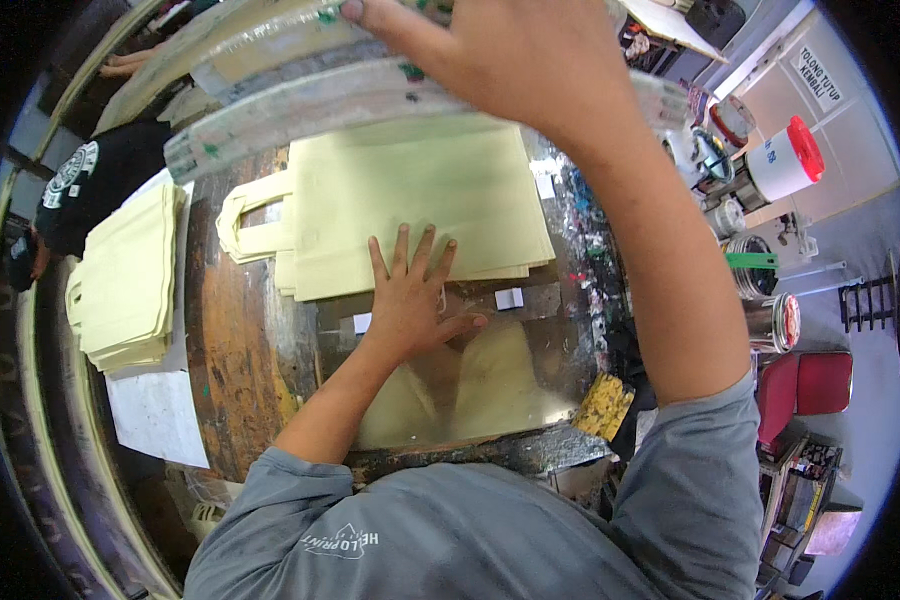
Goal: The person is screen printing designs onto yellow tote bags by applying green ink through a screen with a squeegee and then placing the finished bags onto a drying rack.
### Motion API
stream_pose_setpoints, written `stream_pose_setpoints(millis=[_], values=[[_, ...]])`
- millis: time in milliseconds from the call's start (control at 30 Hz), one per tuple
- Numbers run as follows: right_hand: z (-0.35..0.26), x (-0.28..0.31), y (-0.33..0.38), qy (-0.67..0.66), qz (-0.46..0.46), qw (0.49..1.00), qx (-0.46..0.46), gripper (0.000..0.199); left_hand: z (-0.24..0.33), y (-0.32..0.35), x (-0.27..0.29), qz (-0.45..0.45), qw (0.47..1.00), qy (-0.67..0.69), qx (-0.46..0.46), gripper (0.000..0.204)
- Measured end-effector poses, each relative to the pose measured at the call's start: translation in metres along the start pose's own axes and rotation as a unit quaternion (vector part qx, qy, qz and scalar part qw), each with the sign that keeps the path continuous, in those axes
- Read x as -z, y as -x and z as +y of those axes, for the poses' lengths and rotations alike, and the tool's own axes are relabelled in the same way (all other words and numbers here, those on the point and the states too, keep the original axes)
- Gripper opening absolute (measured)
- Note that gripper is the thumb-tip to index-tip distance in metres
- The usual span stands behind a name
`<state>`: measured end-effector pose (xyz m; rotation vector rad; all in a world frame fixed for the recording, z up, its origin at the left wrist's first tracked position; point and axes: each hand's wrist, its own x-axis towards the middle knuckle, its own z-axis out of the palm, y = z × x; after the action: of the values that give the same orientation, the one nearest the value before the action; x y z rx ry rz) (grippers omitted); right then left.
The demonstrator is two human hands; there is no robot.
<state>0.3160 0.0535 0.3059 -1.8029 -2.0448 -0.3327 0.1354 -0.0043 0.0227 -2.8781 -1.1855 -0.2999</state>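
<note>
My left hand lies with its fingers spread, the fingertips on the near edge of a pale yellow cloth bag. Its palm is over a shiny, reflective board. The bag lies flat on others, its handles pointing left. Across the bag's far part runs a long, taped frame with green and dark smears. My right hand reaches over this frame, thumb stretched left. Its other fingers are cut off by the top edge, so any grip is hidden.
A stack of yellow bags sits on white paper at the left, beside a person in a black shirt. On the right are a white tub with a red lid, several cans, a yellow stained block and a red chair.
</note>
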Motion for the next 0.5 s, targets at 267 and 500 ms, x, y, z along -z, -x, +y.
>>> stream_pose_setpoints(millis=[267,500], values=[[-0.004,0.027,-0.006,-0.043,-0.008,0.997,0.058,0.063,0.011,0.023,-0.017,-0.044,0.997,0.056,0.026,0.118],[0.0,0.014,-0.004,-0.048,-0.007,0.997,0.065,0.065,0.012,0.031,-0.016,-0.037,0.997,0.063,0.033,0.116]])
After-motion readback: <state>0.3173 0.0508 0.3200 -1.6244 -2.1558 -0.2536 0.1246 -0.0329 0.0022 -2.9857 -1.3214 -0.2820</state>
